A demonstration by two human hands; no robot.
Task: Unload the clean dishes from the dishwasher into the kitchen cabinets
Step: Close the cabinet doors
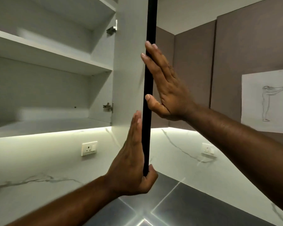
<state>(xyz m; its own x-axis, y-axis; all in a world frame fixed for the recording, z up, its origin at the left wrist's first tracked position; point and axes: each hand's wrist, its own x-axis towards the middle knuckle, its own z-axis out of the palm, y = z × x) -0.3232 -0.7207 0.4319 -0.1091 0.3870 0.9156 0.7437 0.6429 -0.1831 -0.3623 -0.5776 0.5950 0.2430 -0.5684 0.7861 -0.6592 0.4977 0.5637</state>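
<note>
Marble wall (39,168) behind; cabinet door (129,70) btwn hands: L hand (131,160) pinches bottom corner, R hand (163,85) flat outside.

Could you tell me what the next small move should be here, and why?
Probably let go of the cabinet door and leave it standing open. It is swung out, edge-on to the camera, with the left hand holding its lower corner and the right hand flat on its outer face, and the shelves show no dishes yet.
</note>
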